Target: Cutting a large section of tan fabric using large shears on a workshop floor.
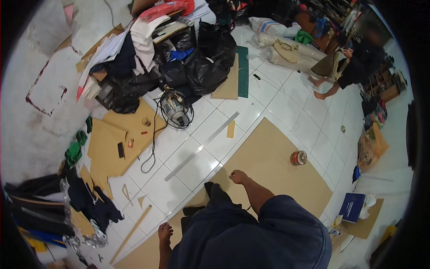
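The landmark was the large brown cardboard sheet [273, 161], which lay flat on the white tiled floor [286, 105].

Nearest the camera, the person's dark blue clothing covered the near end of the sheet. The left hand [165, 232] rested at the sheet's near left corner, its fingers curled together and empty as far as could be seen. A thin wooden strip [132, 233] lay on the floor just left of that corner.

The right hand [238, 176] pressed down on the sheet near its left edge. Its grip appeared loosely closed; whether it held a small item could not be told.

On the sheet's right part stood a roll of tape [298, 158], well apart from both hands.

Just beyond the sheet's left edge, a long metal ruler [202, 145] lay on the floor parallel to that edge, with a small cardboard offcut [230, 129] beside its far end.

Further left of the sheet lay smaller cardboard pieces [117, 143] and a caged round appliance [175, 107] with a black cable.

Beyond the sheet's far end, black bags [210, 58] were heaped, and another person [356, 67] sat on the floor at far right.
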Demonstrator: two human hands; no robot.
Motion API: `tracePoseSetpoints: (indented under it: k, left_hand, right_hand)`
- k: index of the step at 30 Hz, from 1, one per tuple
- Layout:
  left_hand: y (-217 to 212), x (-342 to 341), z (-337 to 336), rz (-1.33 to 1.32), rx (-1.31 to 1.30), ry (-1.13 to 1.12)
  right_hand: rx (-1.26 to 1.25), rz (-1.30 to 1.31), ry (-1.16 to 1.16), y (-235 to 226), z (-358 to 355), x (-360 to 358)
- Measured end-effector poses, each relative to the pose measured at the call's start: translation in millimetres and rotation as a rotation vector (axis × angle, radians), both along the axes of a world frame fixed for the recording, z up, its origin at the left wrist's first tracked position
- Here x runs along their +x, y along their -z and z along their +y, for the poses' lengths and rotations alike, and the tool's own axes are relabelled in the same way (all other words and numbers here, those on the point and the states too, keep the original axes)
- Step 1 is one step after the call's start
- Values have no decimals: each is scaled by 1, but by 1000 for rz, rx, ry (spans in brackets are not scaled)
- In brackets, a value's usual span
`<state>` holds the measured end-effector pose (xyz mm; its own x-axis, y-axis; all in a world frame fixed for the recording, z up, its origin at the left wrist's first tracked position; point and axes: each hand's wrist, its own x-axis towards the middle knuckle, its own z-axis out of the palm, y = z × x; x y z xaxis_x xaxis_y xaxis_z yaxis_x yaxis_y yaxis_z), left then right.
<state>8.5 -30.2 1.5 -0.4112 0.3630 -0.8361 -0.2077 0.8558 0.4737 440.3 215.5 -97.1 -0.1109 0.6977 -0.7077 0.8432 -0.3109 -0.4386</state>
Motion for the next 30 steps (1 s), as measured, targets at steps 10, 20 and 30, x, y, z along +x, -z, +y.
tracePoseSetpoints:
  k: [10, 20, 30]
  left_hand:
    - [-4, 16, -142, 57, -41, -264]
    - [4, 0, -281, 127, 38, -635]
    - [17, 26, -499, 25, -158, -1074]
  right_hand:
    - [194, 59, -326, 19, 32, -95]
    - [-187, 102, -234, -29, -41, -200]
    - [-286, -31, -596, -54, -170, -373]
